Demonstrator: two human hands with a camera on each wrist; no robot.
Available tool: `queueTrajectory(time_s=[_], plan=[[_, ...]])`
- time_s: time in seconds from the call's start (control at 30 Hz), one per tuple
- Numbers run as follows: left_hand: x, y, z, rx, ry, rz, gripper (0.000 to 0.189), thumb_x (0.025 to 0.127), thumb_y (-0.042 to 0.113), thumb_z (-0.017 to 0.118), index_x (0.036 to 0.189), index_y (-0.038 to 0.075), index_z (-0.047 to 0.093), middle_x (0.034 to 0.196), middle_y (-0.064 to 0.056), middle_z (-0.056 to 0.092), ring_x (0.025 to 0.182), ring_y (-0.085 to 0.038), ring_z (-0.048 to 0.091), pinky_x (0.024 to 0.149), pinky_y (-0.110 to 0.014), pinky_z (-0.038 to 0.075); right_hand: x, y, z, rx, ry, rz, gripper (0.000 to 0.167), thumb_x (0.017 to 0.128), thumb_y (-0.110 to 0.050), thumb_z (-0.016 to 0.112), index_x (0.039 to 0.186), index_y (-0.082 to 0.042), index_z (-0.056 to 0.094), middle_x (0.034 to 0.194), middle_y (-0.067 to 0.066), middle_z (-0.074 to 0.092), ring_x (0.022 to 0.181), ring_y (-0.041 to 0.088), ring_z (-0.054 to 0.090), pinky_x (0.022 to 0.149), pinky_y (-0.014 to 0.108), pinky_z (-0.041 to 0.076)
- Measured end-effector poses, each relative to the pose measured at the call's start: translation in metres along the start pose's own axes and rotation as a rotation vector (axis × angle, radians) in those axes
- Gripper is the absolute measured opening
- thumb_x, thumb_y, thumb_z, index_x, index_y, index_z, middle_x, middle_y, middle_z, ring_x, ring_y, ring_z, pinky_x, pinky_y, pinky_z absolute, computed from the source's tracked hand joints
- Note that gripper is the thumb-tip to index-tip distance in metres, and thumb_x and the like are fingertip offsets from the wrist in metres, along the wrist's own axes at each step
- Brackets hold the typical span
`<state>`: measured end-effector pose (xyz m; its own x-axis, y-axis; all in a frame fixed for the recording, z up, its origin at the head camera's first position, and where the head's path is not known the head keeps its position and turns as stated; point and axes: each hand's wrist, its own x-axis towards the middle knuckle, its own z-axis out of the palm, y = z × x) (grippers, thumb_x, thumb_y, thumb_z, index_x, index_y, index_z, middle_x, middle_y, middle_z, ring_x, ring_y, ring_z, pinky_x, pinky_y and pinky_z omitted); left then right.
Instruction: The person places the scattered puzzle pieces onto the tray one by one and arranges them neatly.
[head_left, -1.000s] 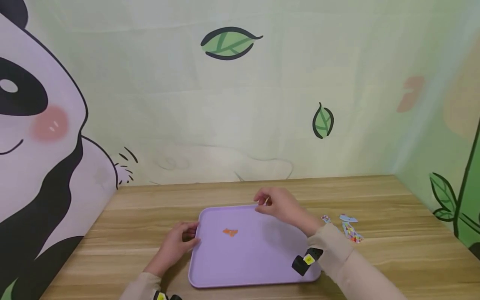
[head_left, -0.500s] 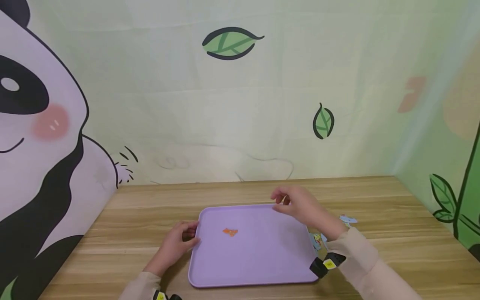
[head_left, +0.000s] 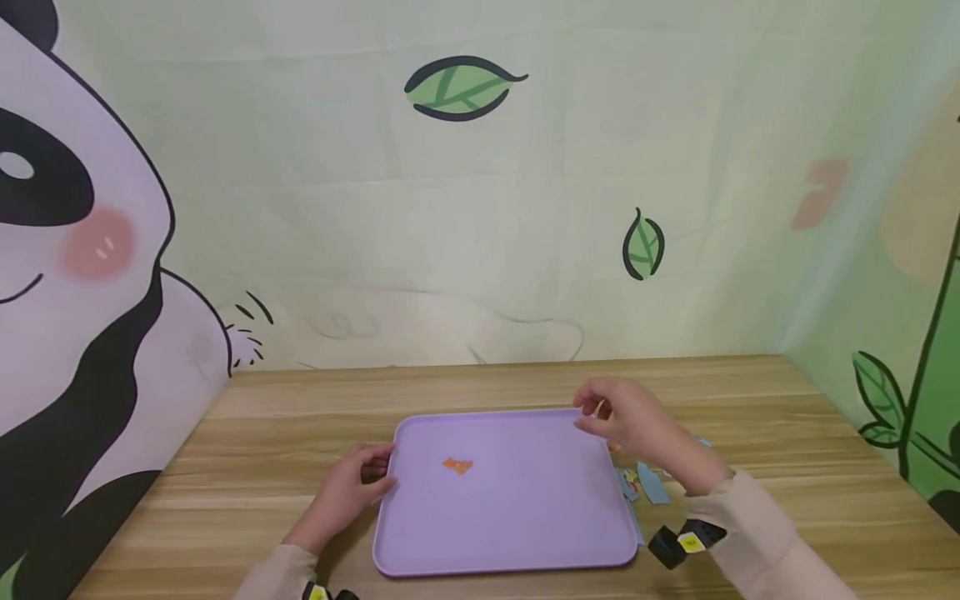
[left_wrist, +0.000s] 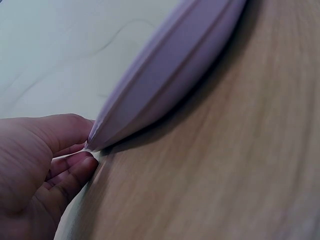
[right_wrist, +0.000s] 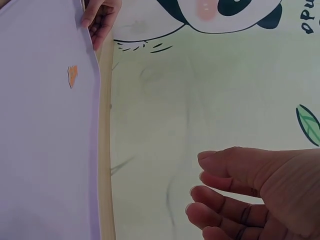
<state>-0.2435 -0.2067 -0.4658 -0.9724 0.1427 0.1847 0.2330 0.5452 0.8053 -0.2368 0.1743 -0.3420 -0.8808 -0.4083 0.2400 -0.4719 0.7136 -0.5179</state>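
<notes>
Against the tray [head_left: 525, 508], probably light, stiff, best held by its rim [head_left: 506, 572], the left hand [head_left: 348, 486] rests relaxed; the right hand [head_left: 628, 417] hovers half-curled, empty.

wall [right_wrist: 150, 100]: dark letters [right_wrist: 307, 21], cut by view edge, word unclear | right wrist camera [head_left: 665, 547]: yellow tag [head_left: 691, 542], too small to read | left wrist camera [head_left: 347, 596]: second yellow tag [head_left: 318, 592], likewise

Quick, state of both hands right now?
Left hand: closed on the purple tray, holding its left edge.
Right hand: open, fingers loosely bent, holding nothing.
</notes>
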Motion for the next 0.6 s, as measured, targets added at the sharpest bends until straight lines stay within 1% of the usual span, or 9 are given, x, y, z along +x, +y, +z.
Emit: queueTrajectory(time_s=[0.1,0.3,0.47,0.6], plan=[[0.000,0.001,-0.001,-0.001,-0.002,0.002,0.045,0.079,-0.005,0.072,0.122,-0.010,0.059,0.110,-0.019,0.060,0.096,-0.027,0.065,0.087,-0.030,0.058,-0.004,0.003,-0.001,-0.004,-0.007,0.020,0.010,0.085,-0.009,0.070,0.092,-0.004,0.065,0.082,0.002,0.064,0.073,0.010,0.055,0.058,0.018,0.050],[0.000,0.001,0.001,0.006,0.005,-0.007,0.044,0.079,-0.005,0.072,0.121,-0.009,0.060,0.109,-0.018,0.060,0.096,-0.026,0.065,0.086,-0.029,0.058,-0.015,0.013,0.000,0.017,-0.016,0.058,0.010,0.085,-0.008,0.069,0.093,-0.002,0.065,0.081,0.003,0.064,0.071,0.010,0.054,0.057,0.018,0.051],[0.000,0.001,0.001,0.003,0.004,-0.007,0.044,0.079,-0.005,0.072,0.121,-0.009,0.060,0.109,-0.018,0.060,0.096,-0.026,0.065,0.086,-0.029,0.058,-0.022,0.022,0.002,-0.036,0.003,0.070,0.012,0.084,-0.009,0.070,0.092,-0.001,0.066,0.080,0.001,0.064,0.071,0.010,0.054,0.059,0.019,0.048],[0.000,0.001,0.000,0.000,0.002,-0.005,0.045,0.079,-0.005,0.072,0.122,-0.009,0.059,0.109,-0.018,0.060,0.096,-0.026,0.065,0.087,-0.030,0.058,-0.029,0.029,0.003,-0.056,0.007,0.073,0.013,0.084,-0.011,0.071,0.091,-0.001,0.067,0.078,0.000,0.064,0.070,0.011,0.055,0.060,0.020,0.048]])
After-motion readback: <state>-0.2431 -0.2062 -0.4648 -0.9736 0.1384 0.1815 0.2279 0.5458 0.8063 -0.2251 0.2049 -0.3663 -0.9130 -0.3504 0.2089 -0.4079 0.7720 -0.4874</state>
